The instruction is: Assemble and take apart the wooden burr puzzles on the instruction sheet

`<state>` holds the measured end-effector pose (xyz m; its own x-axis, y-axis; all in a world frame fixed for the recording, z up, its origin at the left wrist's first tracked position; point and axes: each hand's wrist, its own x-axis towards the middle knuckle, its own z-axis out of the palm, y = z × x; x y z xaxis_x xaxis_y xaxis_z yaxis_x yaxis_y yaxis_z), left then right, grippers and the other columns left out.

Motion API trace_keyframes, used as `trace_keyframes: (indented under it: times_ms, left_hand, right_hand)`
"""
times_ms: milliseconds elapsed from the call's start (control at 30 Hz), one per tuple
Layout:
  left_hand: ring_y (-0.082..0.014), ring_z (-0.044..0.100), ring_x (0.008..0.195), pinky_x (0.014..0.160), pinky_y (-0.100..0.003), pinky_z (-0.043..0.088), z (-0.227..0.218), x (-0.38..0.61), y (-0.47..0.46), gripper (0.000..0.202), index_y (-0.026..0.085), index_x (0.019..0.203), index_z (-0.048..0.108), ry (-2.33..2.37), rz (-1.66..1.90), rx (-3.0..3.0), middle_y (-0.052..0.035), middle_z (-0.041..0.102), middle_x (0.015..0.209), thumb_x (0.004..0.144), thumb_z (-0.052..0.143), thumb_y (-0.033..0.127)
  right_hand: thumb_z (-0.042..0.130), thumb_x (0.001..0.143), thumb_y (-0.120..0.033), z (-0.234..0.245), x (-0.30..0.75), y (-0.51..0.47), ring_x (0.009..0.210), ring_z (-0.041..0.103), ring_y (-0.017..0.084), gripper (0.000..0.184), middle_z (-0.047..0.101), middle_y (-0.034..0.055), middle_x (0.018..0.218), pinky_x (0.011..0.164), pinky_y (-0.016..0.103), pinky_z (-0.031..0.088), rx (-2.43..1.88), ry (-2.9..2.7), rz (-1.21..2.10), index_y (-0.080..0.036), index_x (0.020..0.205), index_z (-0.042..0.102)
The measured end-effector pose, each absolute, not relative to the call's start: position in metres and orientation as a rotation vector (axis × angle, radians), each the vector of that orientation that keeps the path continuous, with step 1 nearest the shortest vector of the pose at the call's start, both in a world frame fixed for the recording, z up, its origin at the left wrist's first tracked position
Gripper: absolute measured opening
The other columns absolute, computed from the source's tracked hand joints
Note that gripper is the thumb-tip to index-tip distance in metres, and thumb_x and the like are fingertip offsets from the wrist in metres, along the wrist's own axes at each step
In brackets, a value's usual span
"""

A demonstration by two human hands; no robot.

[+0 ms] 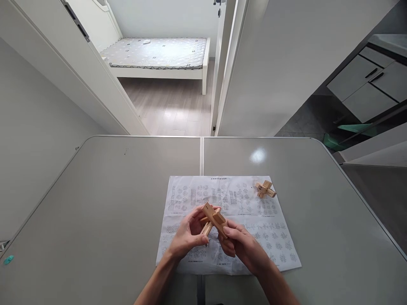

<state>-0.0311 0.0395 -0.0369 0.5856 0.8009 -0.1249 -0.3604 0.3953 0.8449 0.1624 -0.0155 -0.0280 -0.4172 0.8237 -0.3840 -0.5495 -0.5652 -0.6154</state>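
Both hands hold wooden puzzle pieces (216, 218) that cross one another above a printed sheet (251, 250). My left hand (188, 232) closes round the left side, its thumb pressed to the lower end of a light wooden stick. With thumb and fingers, my right hand (240, 242) pinches the lower right end of a broader wooden bar that slants up to the left. Some of the joint between the pieces is hidden by the fingers. Small diagrams and lines of print cover the sheet. On its upper right corner rests another cross-shaped wooden puzzle (265, 189) with marks on its pieces.
The sheet lies on a grey table (111, 212) with a seam down its middle. A small teal object (9, 259) sits near the left edge. Past the far edge are a doorway, a bed (159, 53) and white cabinets (365, 78) to the right.
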Motion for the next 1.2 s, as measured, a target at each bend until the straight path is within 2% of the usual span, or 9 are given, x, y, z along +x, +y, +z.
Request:
trace_keyframes:
  times_ms: [200,400,533,833,1067,1200]
  left_hand:
    - [-0.0439,0.052,0.139,0.118,-0.058,0.038,-0.040,-0.035,0.039,0.088,0.022,0.136,0.065,0.601,0.848,0.889,-0.0200,0.062,0.142,0.061,0.097,0.054]
    - [-0.0426,0.055,0.135,0.116,-0.057,0.040,-0.037,-0.034,0.040,0.085,0.020,0.134,0.065,0.630,0.851,0.967,-0.0213,0.061,0.142,0.063,0.096,0.054]
    - [-0.0400,0.058,0.130,0.113,-0.053,0.043,-0.039,-0.032,0.039,0.085,0.021,0.135,0.065,0.621,0.862,0.996,-0.0197,0.061,0.141,0.063,0.096,0.053]
    - [-0.0337,0.059,0.122,0.104,-0.042,0.047,-0.046,-0.035,0.038,0.083,0.023,0.135,0.064,0.610,0.894,1.070,-0.0161,0.063,0.136,0.064,0.096,0.050]
    - [-0.0349,0.060,0.123,0.100,-0.042,0.050,-0.049,-0.038,0.036,0.094,0.027,0.141,0.058,0.570,0.861,0.964,-0.0162,0.063,0.138,0.060,0.097,0.054]
    - [-0.0389,0.062,0.125,0.101,-0.048,0.051,-0.045,-0.038,0.037,0.097,0.026,0.144,0.055,0.518,0.795,0.971,-0.0193,0.064,0.139,0.063,0.093,0.062]
  right_hand:
    - [0.072,0.093,-0.046,-0.024,0.156,-0.013,0.056,0.025,0.010,0.032,0.033,-0.0072,0.065,0.054,0.026,0.023,-0.841,-0.499,2.039,-0.019,0.087,0.057]
    - [0.071,0.093,-0.050,-0.018,0.153,-0.011,0.055,0.026,0.010,0.039,0.032,-0.0076,0.064,0.055,0.028,0.025,-0.953,-0.535,1.888,-0.021,0.077,0.051]
    - [0.070,0.095,-0.048,-0.023,0.156,-0.013,0.056,0.028,0.010,0.038,0.033,-0.0073,0.065,0.056,0.027,0.026,-0.955,-0.558,1.896,-0.021,0.077,0.049]
    - [0.067,0.097,-0.049,-0.038,0.151,-0.017,0.056,0.031,0.010,0.031,0.035,-0.0072,0.066,0.055,0.026,0.027,-0.963,-0.600,1.927,-0.019,0.094,0.061]
    - [0.068,0.097,-0.050,-0.034,0.157,-0.020,0.057,0.035,0.010,0.034,0.041,-0.0050,0.070,0.055,0.027,0.028,-0.833,-0.702,2.047,-0.017,0.095,0.064]
    - [0.069,0.097,-0.048,-0.036,0.157,-0.024,0.055,0.037,0.009,0.033,0.041,-0.0051,0.069,0.055,0.027,0.028,-0.742,-0.687,2.104,-0.017,0.088,0.060]
